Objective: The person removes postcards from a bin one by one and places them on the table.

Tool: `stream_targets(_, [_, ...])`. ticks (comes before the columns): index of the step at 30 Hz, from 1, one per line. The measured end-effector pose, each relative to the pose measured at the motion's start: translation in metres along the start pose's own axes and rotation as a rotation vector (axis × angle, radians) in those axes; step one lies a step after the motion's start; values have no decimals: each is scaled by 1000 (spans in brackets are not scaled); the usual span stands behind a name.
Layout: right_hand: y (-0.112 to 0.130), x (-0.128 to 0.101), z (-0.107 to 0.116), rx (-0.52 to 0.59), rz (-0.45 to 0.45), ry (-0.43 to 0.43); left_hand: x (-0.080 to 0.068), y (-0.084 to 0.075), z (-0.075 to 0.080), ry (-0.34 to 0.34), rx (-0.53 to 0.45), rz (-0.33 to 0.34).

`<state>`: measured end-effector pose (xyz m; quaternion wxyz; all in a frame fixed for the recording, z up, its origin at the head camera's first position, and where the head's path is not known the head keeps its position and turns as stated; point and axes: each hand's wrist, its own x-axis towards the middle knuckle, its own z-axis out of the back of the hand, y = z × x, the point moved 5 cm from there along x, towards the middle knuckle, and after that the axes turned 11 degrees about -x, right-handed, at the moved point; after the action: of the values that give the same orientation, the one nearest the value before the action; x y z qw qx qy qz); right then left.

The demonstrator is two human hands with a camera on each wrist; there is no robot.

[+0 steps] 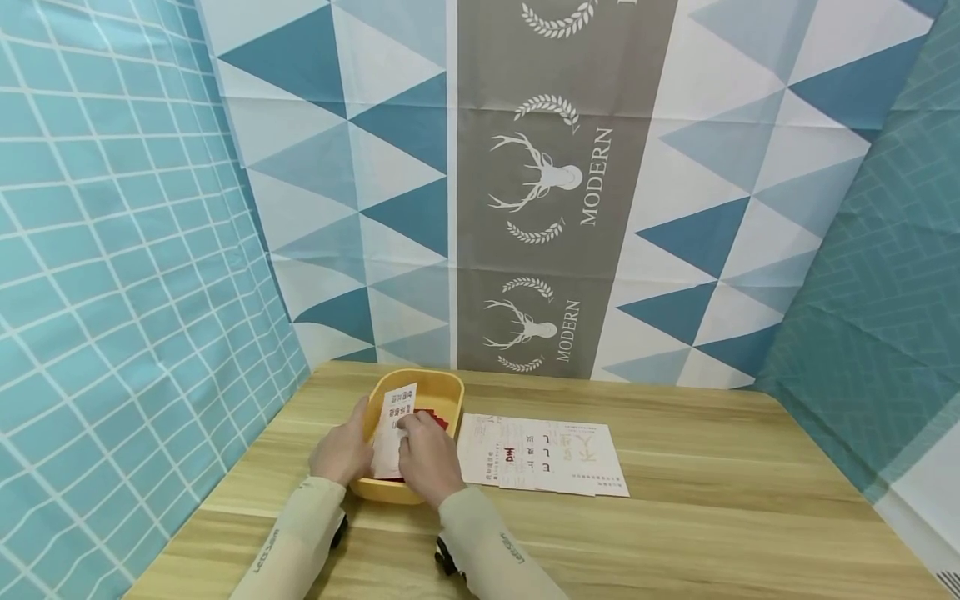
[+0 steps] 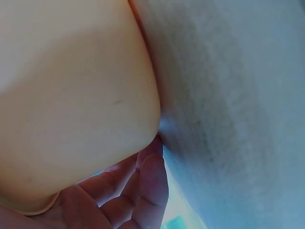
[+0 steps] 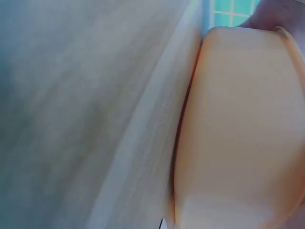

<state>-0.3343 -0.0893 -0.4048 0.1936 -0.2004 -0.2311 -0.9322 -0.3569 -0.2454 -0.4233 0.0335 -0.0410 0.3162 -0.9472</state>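
A yellow plastic tub (image 1: 438, 385) stands on the table at left of centre in the head view. My left hand (image 1: 343, 450) grips its left side; the left wrist view shows curled fingers (image 2: 153, 183) against the outer wall. Within the tub lies a white card (image 1: 387, 450) printed with dark red characters, tilted along the left side. My right hand (image 1: 433, 457) reaches over the near right rim and pinches this card by its right edge, fingertips partly hidden. Red pieces (image 1: 433, 415) show beneath the card and hand.
Several white printed cards (image 1: 558, 454) lie overlapping in a row to the right of the tub, on the wood-grain table (image 1: 712, 500). A patterned cloth backdrop (image 1: 540, 250) rises behind the table, and a blue tiled sheet (image 1: 112, 250) hangs at the left.
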Motion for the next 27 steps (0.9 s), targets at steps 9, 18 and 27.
stream_targets(9, [-18,-10,12,260,-7,3,2,-1,-2,3,15,7])
stream_targets(18, [-33,-7,15,598,-136,102,2,2,-2,6,34,34])
stream_targets(27, [-37,-5,21,596,-196,19,3,0,-1,-1,37,32])
